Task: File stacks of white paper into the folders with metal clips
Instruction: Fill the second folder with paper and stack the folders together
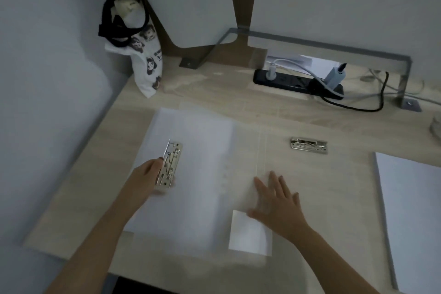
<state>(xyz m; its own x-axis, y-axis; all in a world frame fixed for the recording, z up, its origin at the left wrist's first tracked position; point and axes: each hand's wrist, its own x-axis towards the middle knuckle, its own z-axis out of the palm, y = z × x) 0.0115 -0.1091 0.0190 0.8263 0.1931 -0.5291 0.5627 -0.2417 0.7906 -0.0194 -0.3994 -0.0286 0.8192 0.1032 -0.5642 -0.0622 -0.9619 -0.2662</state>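
Note:
A clear folder (298, 188) lies open flat on the wooden desk. White paper (191, 174) covers its left half. My left hand (145, 179) grips the left side metal clip (168, 166), whose lever stands raised over the paper's left edge. My right hand (279, 203) lies flat with fingers spread on the folder's right half, near the spine. A second metal clip (308, 145) lies flat at the top of the right half. A small white label (250, 234) sits at the folder's lower middle. Another white paper stack (412, 217) lies at the desk's right edge.
A printed white bag (145, 59) with black straps leans in the back left corner. A black power strip (298, 82) with plugs and cables sits at the back under a metal bracket (405, 74). Grey partition walls close off the left and back.

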